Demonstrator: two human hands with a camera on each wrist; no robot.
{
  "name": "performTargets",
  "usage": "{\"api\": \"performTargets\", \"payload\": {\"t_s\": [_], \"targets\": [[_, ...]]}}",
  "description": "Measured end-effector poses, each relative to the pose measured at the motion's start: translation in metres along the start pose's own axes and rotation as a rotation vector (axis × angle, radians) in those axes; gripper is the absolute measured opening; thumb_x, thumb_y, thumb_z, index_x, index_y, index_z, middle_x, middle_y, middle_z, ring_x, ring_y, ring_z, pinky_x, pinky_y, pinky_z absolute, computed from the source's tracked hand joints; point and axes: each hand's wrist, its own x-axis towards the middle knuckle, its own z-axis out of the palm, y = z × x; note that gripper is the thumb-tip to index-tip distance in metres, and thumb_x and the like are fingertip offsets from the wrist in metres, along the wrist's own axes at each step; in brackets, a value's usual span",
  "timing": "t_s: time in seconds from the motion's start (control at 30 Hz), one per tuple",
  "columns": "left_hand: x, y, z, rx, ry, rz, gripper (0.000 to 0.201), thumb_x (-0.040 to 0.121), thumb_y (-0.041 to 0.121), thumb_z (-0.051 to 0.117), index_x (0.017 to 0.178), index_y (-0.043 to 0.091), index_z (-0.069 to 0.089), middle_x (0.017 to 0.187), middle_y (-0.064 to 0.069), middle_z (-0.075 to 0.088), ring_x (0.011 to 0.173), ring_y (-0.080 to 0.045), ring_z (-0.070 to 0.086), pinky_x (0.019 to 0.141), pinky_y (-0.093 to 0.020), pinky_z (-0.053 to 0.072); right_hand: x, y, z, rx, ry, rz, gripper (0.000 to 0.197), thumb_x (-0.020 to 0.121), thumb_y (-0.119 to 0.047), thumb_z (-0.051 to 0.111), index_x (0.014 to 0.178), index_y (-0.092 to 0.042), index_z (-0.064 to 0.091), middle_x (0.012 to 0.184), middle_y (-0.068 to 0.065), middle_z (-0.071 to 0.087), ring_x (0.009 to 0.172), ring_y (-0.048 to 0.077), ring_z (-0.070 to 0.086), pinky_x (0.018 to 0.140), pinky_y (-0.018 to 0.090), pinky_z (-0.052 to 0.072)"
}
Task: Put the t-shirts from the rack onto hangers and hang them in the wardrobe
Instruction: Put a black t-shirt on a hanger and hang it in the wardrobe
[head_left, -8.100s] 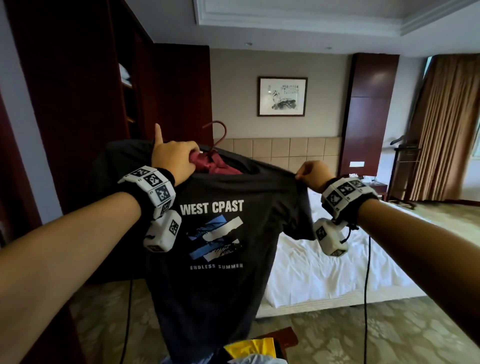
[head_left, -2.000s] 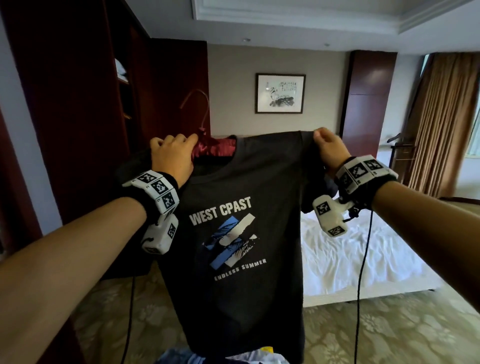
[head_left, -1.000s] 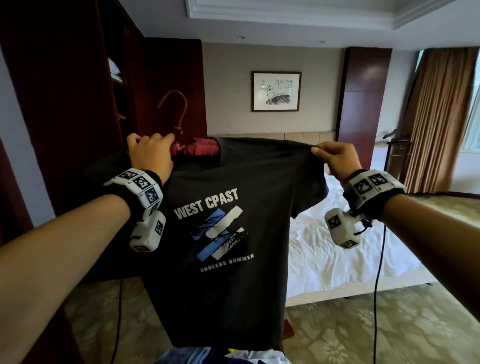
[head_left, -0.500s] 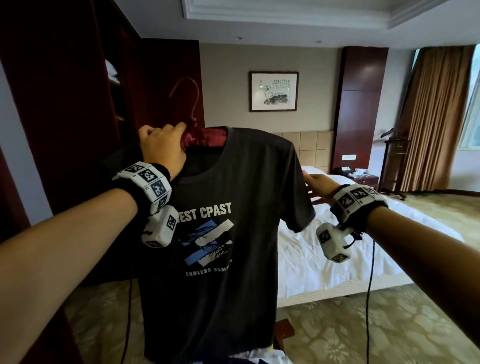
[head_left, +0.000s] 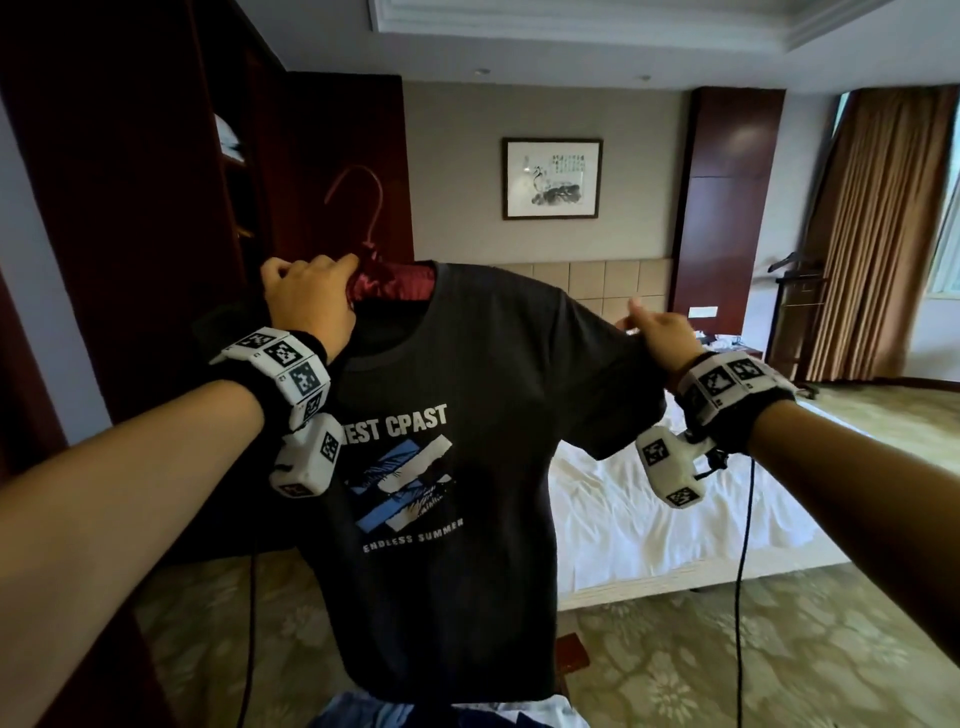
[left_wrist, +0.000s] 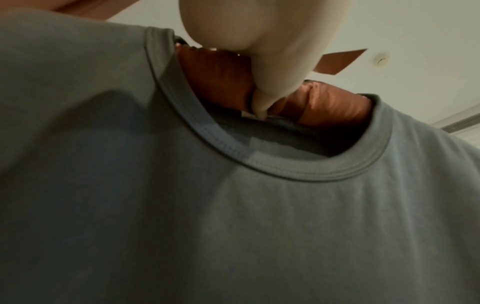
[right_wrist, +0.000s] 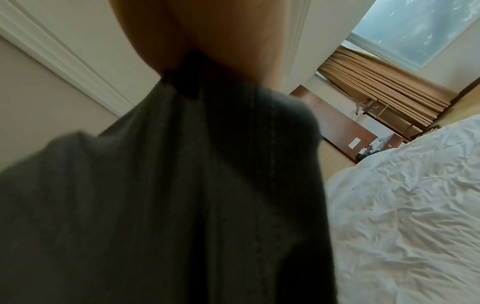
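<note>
One dark t-shirt (head_left: 457, 467) is held up at chest height on a red padded hanger (head_left: 395, 280), whose hook rises beside the wardrobe (head_left: 130, 208). The hanger is gripped at the collar by the left hand (head_left: 306, 306), fingers curled round its padding, while the shirt's sleeve edge is pinched and pulled outward by the right hand (head_left: 662, 332). Behind are seen a white bed (head_left: 649, 509), a framed picture (head_left: 551, 178) and brown curtains (head_left: 878, 234).
</note>
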Motion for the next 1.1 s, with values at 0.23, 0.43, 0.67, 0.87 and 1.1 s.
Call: {"api": "performTargets", "payload": {"t_s": [0.23,0.43,0.67,0.87,1.1], "targets": [[-0.001,-0.005,0.002,-0.004,-0.009,0.001,0.034,0.08,0.001,0.056,0.112,0.012,0.059,0.098,-0.013,0.064,0.092,-0.034,0.058,0.098,-0.044,0.025,0.003,0.0,-0.007,-0.206,0.044,0.007,0.039,0.099,-0.024,0.042,0.083,0.0,0.068,0.068,0.01,0.056,0.071,0.019,0.057,0.075,0.026,0.043],[-0.002,0.011,-0.001,-0.034,0.009,0.105,0.032,0.082,0.006,0.056,0.113,0.017,0.059,0.1,-0.009,0.065,0.092,-0.031,0.06,0.1,-0.041,0.022,-0.009,-0.038,0.031,-0.202,-0.019,-0.237,0.038,0.096,-0.04,0.044,0.099,-0.007,0.061,0.095,0.014,0.066,0.093,0.028,0.061,0.085,0.037,0.048],[-0.003,0.038,-0.007,-0.155,-0.002,0.13,0.038,0.081,0.011,0.06,0.117,0.015,0.048,0.102,-0.004,0.064,0.096,-0.026,0.06,0.1,-0.04,0.025,-0.024,-0.108,0.072,-0.713,-0.242,-0.509,0.074,0.076,-0.047,0.071,0.136,-0.018,0.037,0.134,0.008,0.05,0.124,0.028,0.046,0.105,0.047,0.036],[0.001,0.034,-0.018,-0.071,-0.064,0.184,0.059,0.076,0.032,0.071,0.127,0.018,0.044,0.121,-0.004,0.054,0.116,-0.026,0.044,0.102,-0.04,0.028,-0.02,-0.115,0.093,-0.654,-0.276,-0.446,0.032,0.081,-0.025,0.065,0.109,-0.01,0.059,0.111,0.015,0.064,0.102,0.033,0.06,0.089,0.041,0.049],[-0.012,-0.028,-0.027,-0.288,-0.126,0.05,0.053,0.092,0.048,0.049,0.132,0.014,0.046,0.128,-0.007,0.054,0.123,-0.029,0.044,0.104,-0.04,0.03,-0.016,-0.103,0.09,-0.614,-0.144,-0.461,0.027,0.083,-0.024,0.06,0.108,-0.012,0.06,0.108,0.015,0.065,0.101,0.035,0.06,0.083,0.04,0.047]]}}
